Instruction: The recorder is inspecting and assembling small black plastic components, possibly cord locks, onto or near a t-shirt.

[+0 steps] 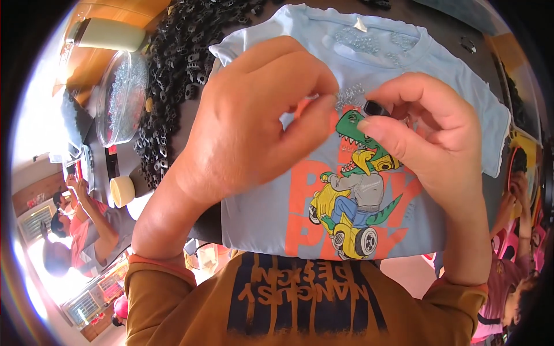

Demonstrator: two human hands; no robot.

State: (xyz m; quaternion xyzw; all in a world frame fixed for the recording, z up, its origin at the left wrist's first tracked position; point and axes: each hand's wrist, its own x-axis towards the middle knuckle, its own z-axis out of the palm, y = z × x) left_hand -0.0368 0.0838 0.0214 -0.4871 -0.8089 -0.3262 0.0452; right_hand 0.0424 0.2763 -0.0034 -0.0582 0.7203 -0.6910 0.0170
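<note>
A folded light blue T-shirt (259, 216) lies before me, printed with a green dinosaur on a yellow scooter. Above the print, my right hand (430, 132) pinches a small black plastic part (375, 109) between thumb and forefinger. My left hand (262, 112) is closed just left of it, thumb against forefinger; whatever those fingertips hold is too small or hidden to make out. Between the two hands, a few small metal coil springs (351, 96) rest on the cloth. More springs (358, 39) are heaped near the shirt's collar.
A large pile of black plastic parts (179, 57) spreads over the dark table at the left. Beside it stands a clear round tub (124, 98) with many springs. A cream cup (122, 191) sits nearer me. Other people (95, 225) are at both sides.
</note>
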